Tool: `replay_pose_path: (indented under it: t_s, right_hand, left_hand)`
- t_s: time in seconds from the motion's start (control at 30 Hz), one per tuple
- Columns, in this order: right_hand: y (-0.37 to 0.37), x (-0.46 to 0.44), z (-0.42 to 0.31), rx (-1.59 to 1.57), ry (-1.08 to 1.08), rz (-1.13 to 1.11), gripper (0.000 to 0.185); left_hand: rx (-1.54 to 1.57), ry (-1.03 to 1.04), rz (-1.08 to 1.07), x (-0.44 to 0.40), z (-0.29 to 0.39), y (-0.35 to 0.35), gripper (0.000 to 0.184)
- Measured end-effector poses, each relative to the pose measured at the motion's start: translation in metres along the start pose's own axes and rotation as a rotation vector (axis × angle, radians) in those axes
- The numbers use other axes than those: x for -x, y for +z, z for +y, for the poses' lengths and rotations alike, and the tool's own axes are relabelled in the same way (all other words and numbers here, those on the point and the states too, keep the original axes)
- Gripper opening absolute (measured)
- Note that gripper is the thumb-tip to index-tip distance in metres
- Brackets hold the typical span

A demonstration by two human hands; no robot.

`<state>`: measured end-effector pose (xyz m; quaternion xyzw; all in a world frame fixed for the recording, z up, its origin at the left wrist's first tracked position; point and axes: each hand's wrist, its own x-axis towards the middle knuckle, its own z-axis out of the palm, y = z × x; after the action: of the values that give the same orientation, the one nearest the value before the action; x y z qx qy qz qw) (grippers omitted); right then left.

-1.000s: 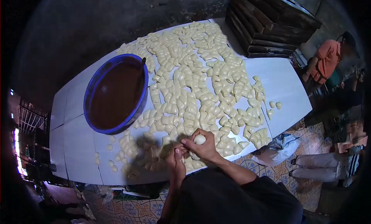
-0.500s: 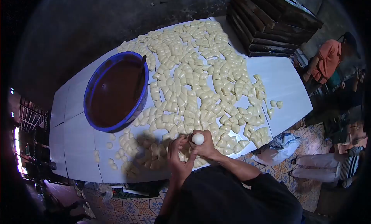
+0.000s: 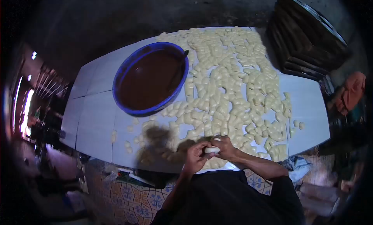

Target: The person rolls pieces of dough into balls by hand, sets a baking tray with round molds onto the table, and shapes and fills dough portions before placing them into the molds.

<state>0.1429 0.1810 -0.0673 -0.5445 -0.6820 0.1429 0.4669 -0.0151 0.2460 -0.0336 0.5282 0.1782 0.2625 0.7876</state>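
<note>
Close to the table's near edge, my left hand (image 3: 197, 157) and my right hand (image 3: 228, 149) meet around a pale lump of dough (image 3: 212, 150). The left fingers and thumb pinch the lump from one side. My right hand is wrapped round it, and a bit of dough bulges above that fist. Just beyond the hands, many soft, pale dough pieces (image 3: 221, 116) lie crowded over the white tiled table (image 3: 97, 112). A shadow darkens the pieces left of my hands.
A blue basin (image 3: 116, 91) of brown filling (image 3: 149, 81) stands on the table's left half, a dark-handled utensil (image 3: 185, 54) leaning at its rim. Dark stacked trays (image 3: 307, 38) rise at the back right. A person in an orange shirt (image 3: 351, 92) is at the far right.
The view has swung, so the table and basin sit further right. My left hand has closed in on the dough, which earlier poked up as a round ball from my right fist.
</note>
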Motion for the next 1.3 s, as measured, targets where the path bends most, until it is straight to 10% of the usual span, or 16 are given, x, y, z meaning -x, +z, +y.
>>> replay_pose_path:
  t_s: [0.2, 0.3, 0.4, 0.47, 0.57, 0.67, 0.7, 0.8, 0.87, 1.07, 1.13, 1.3]
  right_hand:
    - [-0.013, -0.044, -0.003, 0.018, 0.445, 0.065, 0.051]
    - [-0.047, -0.063, -0.02, -0.053, 0.66, 0.295, 0.055]
    - [-0.05, -0.055, 0.001, -0.067, 0.457, 0.478, 0.03]
    - [-0.051, -0.057, -0.003, -0.205, 0.394, 0.582, 0.013]
    - [-0.055, -0.027, 0.01, -0.5, 0.584, 0.617, 0.025]
    - [-0.049, -0.017, 0.01, -0.577, 0.706, 0.831, 0.037]
    - [-0.046, -0.019, 0.003, -0.645, 0.775, 0.92, 0.037]
    - [-0.004, -0.028, -0.002, -0.624, 0.712, 1.077, 0.03]
    - [-0.005, -0.041, -0.027, -0.878, 0.661, 0.746, 0.046]
    - [-0.067, -0.035, -0.03, -0.657, 0.601, 0.036, 0.062]
    - [-0.08, -0.028, -0.033, -0.088, 0.565, 0.247, 0.06]
    - [-0.048, -0.026, -0.051, -0.225, 0.266, 0.216, 0.05]
  left_hand:
    - [0.538, 0.406, 0.314, 0.03, 0.043, -0.066, 0.018]
    - [-0.22, 0.733, 1.019, 0.038, 0.113, -0.147, 0.01]
    - [-1.225, 0.255, 1.148, 0.034, 0.092, -0.232, 0.036]
    - [-1.713, -0.491, 1.015, 0.03, 0.056, -0.285, 0.057]
    - [-1.933, -0.19, 1.324, 0.022, 0.055, -0.246, 0.047]
    - [-1.538, 0.334, 1.283, 0.004, 0.052, -0.188, 0.042]
    - [-0.926, 0.319, 1.116, -0.009, 0.04, -0.146, 0.039]
    - [-0.471, 0.113, 0.291, -0.017, 0.01, -0.035, 0.05]
    - [-0.186, 0.144, 0.048, -0.026, -0.028, 0.013, 0.056]
    - [-0.234, 0.098, 0.598, -0.036, -0.012, 0.014, 0.02]
    - [-0.402, 0.181, 0.753, -0.032, -0.015, 0.001, 0.025]
    - [-0.181, -0.002, 0.451, -0.016, -0.049, -0.019, 0.055]
